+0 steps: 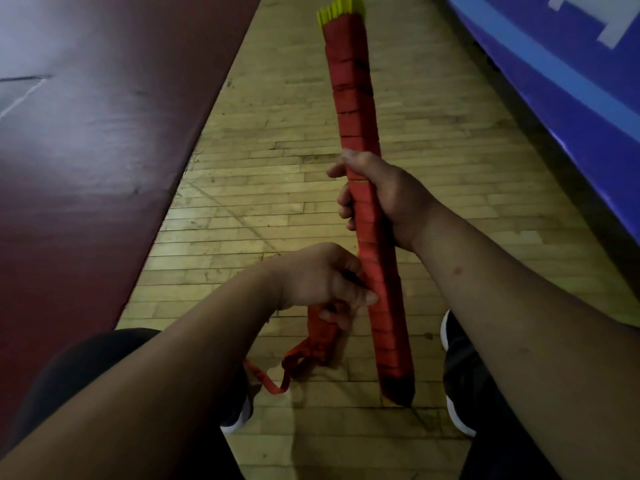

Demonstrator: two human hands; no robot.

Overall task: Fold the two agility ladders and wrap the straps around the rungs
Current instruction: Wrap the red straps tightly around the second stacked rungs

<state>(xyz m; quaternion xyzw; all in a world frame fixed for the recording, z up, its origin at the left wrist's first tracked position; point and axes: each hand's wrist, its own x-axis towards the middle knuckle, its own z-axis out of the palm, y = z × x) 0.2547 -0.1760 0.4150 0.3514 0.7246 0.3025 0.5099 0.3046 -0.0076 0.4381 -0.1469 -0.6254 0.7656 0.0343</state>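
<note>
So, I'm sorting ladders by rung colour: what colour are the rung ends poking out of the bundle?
Yellow; the rung ends show best in the head view.

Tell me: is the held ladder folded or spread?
Folded: yellow rungs stacked in one bundle, red strap wound along it; the left hand holds the loose tail.

Dim in here; soft sheen on the wooden floor (pixel 277 188), forearms in shadow, edges bowed, everything slightly soft.
</note>
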